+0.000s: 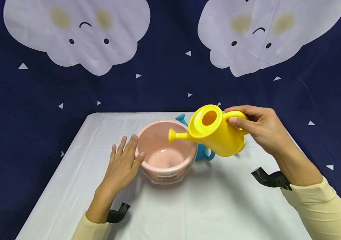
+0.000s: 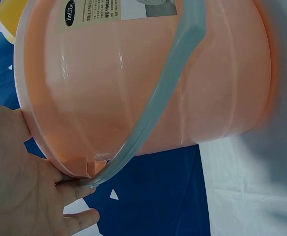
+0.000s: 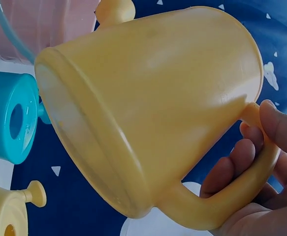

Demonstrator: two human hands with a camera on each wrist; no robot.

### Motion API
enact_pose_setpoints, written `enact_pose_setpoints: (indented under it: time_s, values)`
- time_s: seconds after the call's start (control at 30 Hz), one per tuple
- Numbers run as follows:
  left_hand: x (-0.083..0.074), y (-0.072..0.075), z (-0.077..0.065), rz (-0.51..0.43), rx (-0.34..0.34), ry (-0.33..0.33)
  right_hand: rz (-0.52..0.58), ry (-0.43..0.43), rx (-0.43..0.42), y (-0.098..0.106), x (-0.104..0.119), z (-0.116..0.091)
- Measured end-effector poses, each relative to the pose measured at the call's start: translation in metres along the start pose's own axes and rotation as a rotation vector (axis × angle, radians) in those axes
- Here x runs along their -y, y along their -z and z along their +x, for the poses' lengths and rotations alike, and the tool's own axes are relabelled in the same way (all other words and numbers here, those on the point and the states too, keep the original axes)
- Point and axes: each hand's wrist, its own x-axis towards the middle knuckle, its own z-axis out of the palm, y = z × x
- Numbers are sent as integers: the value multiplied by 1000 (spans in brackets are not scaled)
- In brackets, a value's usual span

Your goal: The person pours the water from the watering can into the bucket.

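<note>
My right hand (image 1: 263, 128) grips the handle of a yellow watering can (image 1: 227, 140). The can tilts left, and its spout hangs over the mouth of a pink bucket (image 1: 165, 170). No stream shows at the spout. Droplets dot the bucket's inner wall, and a bright glint lies at its bottom. My left hand (image 1: 120, 166) rests against the bucket's left rim, fingers extended. In the left wrist view, the bucket's grey handle (image 2: 155, 105) hangs down its side near my fingers.
Right of the bucket stands a blue watering can (image 1: 201, 152), partly hidden. A second, smaller-looking yellow watering can (image 3: 3, 206) appears in the right wrist view. White cloth (image 1: 212, 206) covers the table; a dark blue curtain (image 1: 164, 90) with clouds hangs behind.
</note>
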Motion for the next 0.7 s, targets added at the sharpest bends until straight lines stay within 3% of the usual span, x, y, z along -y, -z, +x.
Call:
enact_pose_setpoints:
  time_s: [0.7]
  values:
    - [1,-1,-1,-10,-10,-2,-96,-22,9,-4,17,7]
